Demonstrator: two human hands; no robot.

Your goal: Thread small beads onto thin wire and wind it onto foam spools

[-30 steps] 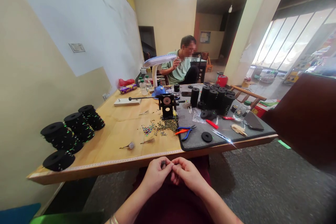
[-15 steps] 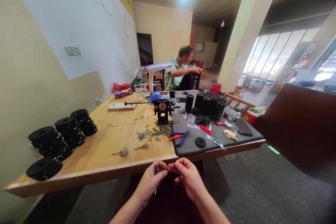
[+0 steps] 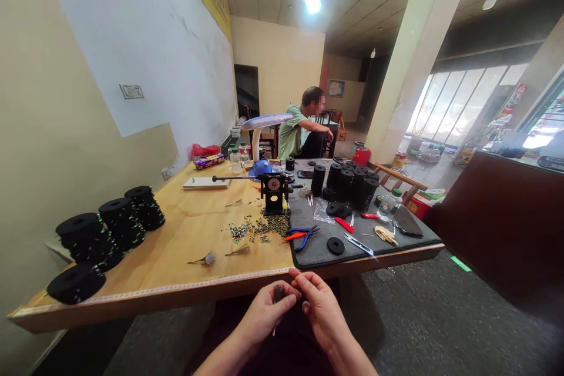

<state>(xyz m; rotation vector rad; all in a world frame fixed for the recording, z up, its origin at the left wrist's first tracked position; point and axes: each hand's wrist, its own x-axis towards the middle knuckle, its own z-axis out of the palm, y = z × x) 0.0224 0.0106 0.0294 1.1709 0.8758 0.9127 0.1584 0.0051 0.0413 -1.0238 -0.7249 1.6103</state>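
My left grip (image 3: 267, 312) is curled around a dark slim piece (image 3: 277, 292) at the lower centre of the frame, probably light and stiff, best pinched mid-length, while my right grip (image 3: 321, 304) pinches close by, on what, if anything, I cannot tell.

A ceiling lamp (image 3: 312, 2) shines above cream walls (image 3: 277, 64) and dark grey floor (image 3: 423, 311).

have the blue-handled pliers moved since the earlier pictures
No, the blue-handled pliers lie in the same place, at the left edge of the grey mat.
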